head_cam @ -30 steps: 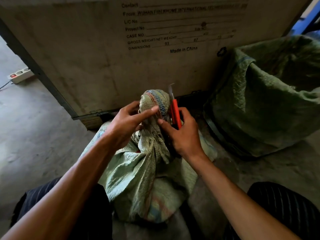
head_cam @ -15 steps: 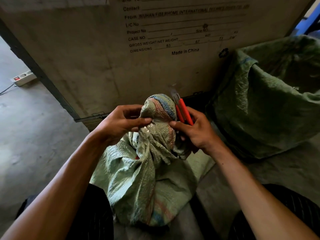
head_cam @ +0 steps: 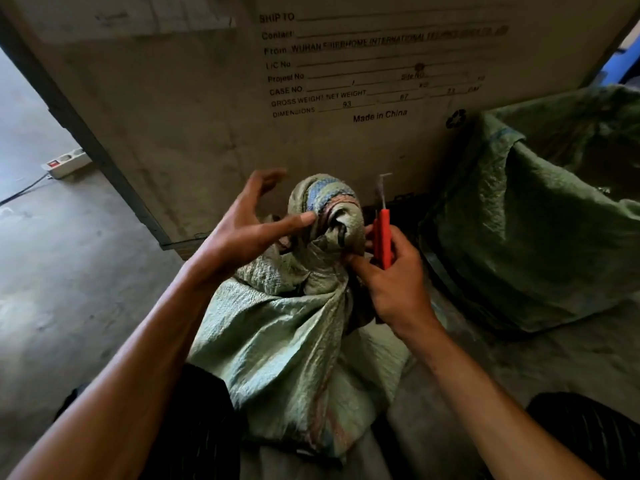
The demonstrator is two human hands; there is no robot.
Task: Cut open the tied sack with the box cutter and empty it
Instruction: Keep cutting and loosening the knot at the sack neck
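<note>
A pale green woven sack (head_cam: 287,344) stands on the floor between my knees, its neck twisted into a knot (head_cam: 329,209) with blue and red stripes at the top. My left hand (head_cam: 249,233) is spread open beside the knot, its thumb tip touching the fabric. My right hand (head_cam: 394,285) grips a red box cutter (head_cam: 382,237) upright just right of the knot, its blade extended and pointing up. That hand's thumb and a finger also pinch the sack's neck below the knot.
A large printed shipping crate (head_cam: 214,109) stands right behind the sack. A second, darker green sack (head_cam: 540,223) sits open at the right. A white power strip (head_cam: 65,163) with its cable lies on the concrete floor at the far left.
My left hand has let go of the knot and opened its fingers. The box cutter has swung from tilted to upright, still at the knot's right side.
</note>
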